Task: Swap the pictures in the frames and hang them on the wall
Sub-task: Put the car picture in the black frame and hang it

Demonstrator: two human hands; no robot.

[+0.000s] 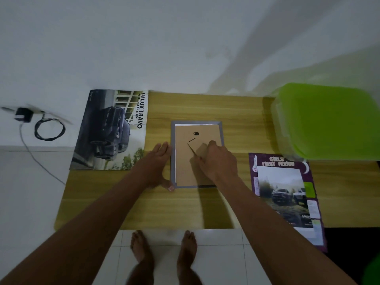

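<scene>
A grey picture frame (173,161) lies face down in the middle of the wooden table (236,112), its brown backing board (183,161) facing up with a small black hanger near the top. My left hand (158,163) lies flat along the frame's left edge, thumb at its lower left corner. My right hand (216,159) rests on the backing board with curled fingers at the fold-out stand; what they pinch is hidden. A truck brochure (111,130) lies to the left. A purple sheet with a truck picture (285,194) lies to the right.
A green plastic box (329,122) stands at the table's back right. A black charger and coiled cable (41,126) hang on the white wall at the left. My bare feet (164,247) stand on white tiles at the table's front edge.
</scene>
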